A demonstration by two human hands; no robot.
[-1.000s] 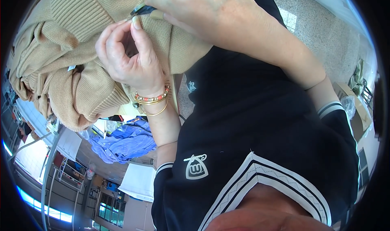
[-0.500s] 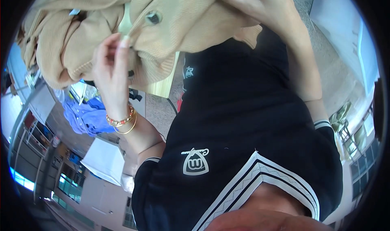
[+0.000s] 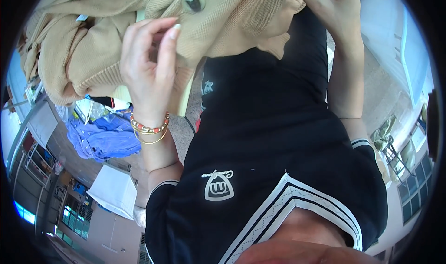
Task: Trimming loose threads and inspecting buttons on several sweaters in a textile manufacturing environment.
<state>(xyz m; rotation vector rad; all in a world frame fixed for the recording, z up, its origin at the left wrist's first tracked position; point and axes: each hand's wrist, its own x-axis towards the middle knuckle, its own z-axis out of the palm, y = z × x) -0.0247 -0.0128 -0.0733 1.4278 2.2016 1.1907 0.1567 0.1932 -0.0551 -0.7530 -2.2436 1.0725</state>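
Here's your left hand [image 3: 147,71], palm turned inward, thumb and forefinger curled toward each other with their tips close together, right in front of the tan knitwear [image 3: 232,24]. Whether those tips pinch any of the fabric, I cannot tell. Up at the top edge, your right hand [image 3: 335,3] is partly cut off; its thumb reaches the knit there, but I cannot tell how firmly the fingers grasp it.

Around your left wrist sit bracelets [image 3: 149,128], beaded and gold-coloured. Just above your left fingertips, a dark round spot [image 3: 194,3] shows on the fabric, too blurred to call a button or a hole. The knitwear spreads between your hands, its rippled edge hanging over your black-clad lap [image 3: 265,80], while more of it bunches up to your left in thick folds with a ribbed band [image 3: 100,81].

Below that, a pale yellow surface [image 3: 185,96] peeks out under the fabric. Further out on your left, crumpled blue clothing [image 3: 104,137] lies in a pile, with a white boxy object [image 3: 112,190] near it. Over on your right, a translucent sheet [image 3: 388,41] rises beside your forearm, and past it stands a dark-paned window [image 3: 416,189].
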